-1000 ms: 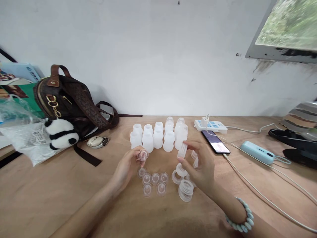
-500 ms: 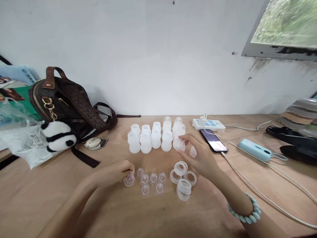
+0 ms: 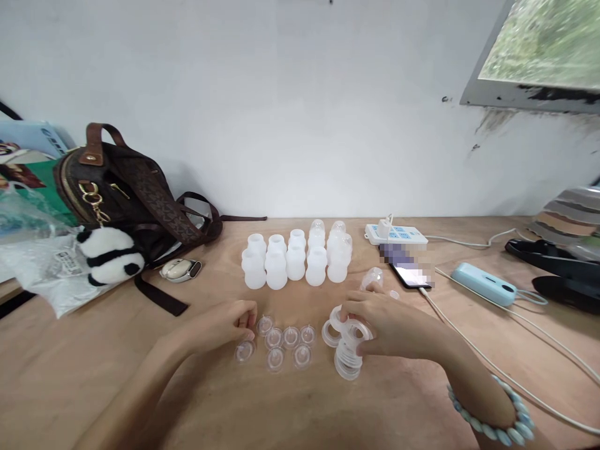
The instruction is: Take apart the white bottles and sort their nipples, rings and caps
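Observation:
My left hand [image 3: 224, 325] rests on the wooden table [image 3: 117, 375] with its fingers curled and nothing in them. Its fingertips are beside a cluster of several clear silicone nipples [image 3: 285, 340]; one nipple [image 3: 244, 351] lies just below the knuckles. My right hand [image 3: 389, 322] pinches a white screw ring [image 3: 357, 329] at the top of a small stack of rings [image 3: 347, 362]; another ring [image 3: 330, 334] lies beside it. Behind stand two rows of several white translucent bottles [image 3: 295, 259]. A clear cap [image 3: 372, 277] lies just beyond my right fingers.
At the back left sit a brown handbag [image 3: 126, 187] with a panda plush [image 3: 110, 255], a plastic bag [image 3: 42, 262] and a small beige device [image 3: 179, 269]. On the right are a power strip [image 3: 398, 234], a charging phone [image 3: 407, 272], a light blue device [image 3: 485, 284], cables [image 3: 497, 369] and black objects [image 3: 553, 262].
My left hand set its nipple down on the table and drew back a little. My right hand put down the bottle it held, came down to the rings and pinched one.

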`<state>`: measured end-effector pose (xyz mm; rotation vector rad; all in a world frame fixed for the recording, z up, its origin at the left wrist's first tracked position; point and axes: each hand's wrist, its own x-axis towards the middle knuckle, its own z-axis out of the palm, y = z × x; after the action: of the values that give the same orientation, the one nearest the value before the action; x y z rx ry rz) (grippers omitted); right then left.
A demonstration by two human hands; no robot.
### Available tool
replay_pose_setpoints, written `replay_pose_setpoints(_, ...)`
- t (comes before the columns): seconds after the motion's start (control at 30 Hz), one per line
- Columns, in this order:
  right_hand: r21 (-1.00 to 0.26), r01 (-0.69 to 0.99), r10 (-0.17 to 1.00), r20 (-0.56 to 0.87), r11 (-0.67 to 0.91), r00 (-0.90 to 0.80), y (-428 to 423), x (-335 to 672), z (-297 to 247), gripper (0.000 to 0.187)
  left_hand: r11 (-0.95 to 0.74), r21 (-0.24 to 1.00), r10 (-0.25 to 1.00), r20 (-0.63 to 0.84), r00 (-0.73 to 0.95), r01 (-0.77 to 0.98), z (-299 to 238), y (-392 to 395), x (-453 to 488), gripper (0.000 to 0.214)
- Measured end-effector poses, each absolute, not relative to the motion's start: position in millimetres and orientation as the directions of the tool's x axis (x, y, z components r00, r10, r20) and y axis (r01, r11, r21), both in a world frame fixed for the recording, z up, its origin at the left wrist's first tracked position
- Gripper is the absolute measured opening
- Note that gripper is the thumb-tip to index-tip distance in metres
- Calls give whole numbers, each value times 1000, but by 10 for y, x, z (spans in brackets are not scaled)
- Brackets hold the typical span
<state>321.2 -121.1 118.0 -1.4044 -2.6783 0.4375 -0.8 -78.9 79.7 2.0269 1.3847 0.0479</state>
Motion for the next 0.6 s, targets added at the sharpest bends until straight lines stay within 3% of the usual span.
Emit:
replay_pose_setpoints(0.2,-229,807,821,-48,545,-568,-1226,3250,1131,25,-188,536,855,-324,406,823,845,-811,-1,16)
replay_pose_setpoints(0.4,-113,799,807,51,590,-589,-1210,3284,987,28,-197,534,863,-303,404,822,827,-810,-21,18)
replay_pose_setpoints(0.6,-75,811,815,84,580,-574,-1175,3270,936,36,-191,603,872,-258,416,774,800,-798,-53,19)
